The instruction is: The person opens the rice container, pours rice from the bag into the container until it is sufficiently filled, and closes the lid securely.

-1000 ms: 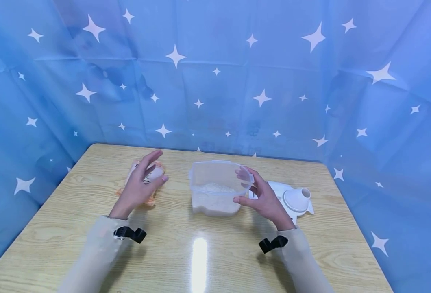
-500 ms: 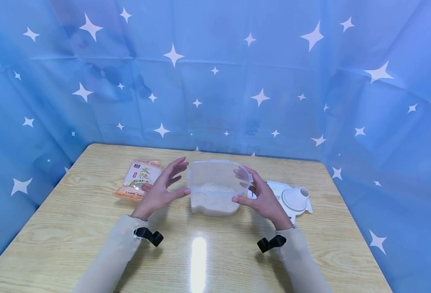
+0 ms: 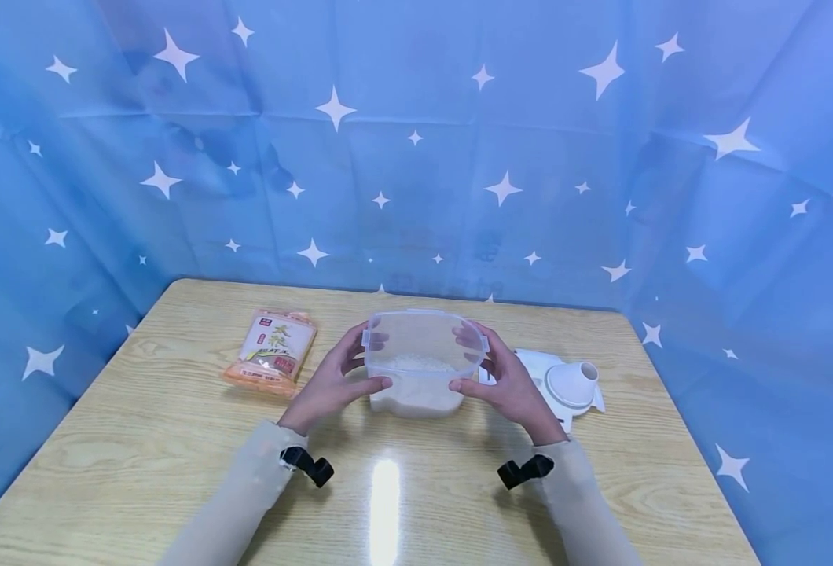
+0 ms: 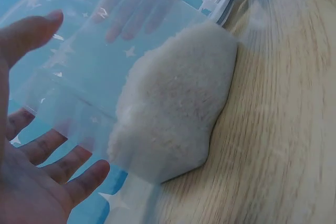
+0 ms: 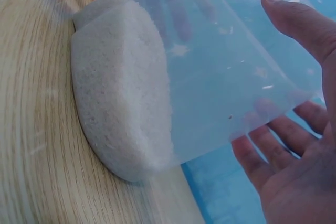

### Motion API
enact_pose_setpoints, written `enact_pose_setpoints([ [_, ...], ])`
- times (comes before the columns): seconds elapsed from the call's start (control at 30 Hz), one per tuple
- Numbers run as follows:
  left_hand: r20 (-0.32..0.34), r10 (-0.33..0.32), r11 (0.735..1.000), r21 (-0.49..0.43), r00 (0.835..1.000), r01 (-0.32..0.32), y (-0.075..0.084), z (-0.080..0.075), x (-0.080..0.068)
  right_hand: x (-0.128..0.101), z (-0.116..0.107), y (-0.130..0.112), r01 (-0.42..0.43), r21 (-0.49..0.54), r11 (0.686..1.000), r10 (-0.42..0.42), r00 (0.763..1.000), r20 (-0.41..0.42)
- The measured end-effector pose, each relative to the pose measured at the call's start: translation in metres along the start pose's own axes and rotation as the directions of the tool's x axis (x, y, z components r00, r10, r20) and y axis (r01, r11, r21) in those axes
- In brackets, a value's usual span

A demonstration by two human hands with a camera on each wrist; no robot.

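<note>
A clear plastic container stands without its top on the table, its lower part filled with white rice. My left hand holds its left side, thumb across the front and the other fingers along the side wall. On the opposite side my right hand holds it the same way, with the thumb near the front corner. Through the translucent wall, the fingers of the far hand show in each wrist view. The rice has an uneven surface, and the container's base is down on the wood.
An orange and white printed packet lies left of the container. A white lid-like part with a round spout lies to the right, partly behind my right hand. A blue star-patterned curtain hangs behind the wooden table.
My left hand has moved right, from over the packet to the container's left side, uncovering the packet. My right hand has stayed at the container's right side.
</note>
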State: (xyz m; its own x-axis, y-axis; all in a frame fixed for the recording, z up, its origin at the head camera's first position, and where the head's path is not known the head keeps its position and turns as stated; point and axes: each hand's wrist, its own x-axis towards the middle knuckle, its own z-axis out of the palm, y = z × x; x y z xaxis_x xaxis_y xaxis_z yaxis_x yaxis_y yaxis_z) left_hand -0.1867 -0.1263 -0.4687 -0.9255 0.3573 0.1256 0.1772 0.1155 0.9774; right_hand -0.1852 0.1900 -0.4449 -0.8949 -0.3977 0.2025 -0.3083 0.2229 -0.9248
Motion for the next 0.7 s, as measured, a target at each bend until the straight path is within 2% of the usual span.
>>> enact_pose_setpoints([
  [0.2,-0.02,0.023,1.0,-0.006,1.0,-0.023,-0.003,0.001,-0.001,0.001,0.003,0.002,-0.002,-0.014,1.0,0.002,1.0,0.003],
  [0.47,-0.011,-0.009,1.0,-0.024,1.0,0.008,-0.009,0.009,-0.002,-0.004,-0.002,-0.001,-0.022,-0.078,0.997,0.021,1.0,-0.011],
  [0.7,-0.007,-0.041,0.998,-0.037,0.999,0.04,-0.006,0.006,-0.001,-0.004,-0.009,-0.01,-0.049,-0.216,0.975,0.05,0.999,-0.002],
])
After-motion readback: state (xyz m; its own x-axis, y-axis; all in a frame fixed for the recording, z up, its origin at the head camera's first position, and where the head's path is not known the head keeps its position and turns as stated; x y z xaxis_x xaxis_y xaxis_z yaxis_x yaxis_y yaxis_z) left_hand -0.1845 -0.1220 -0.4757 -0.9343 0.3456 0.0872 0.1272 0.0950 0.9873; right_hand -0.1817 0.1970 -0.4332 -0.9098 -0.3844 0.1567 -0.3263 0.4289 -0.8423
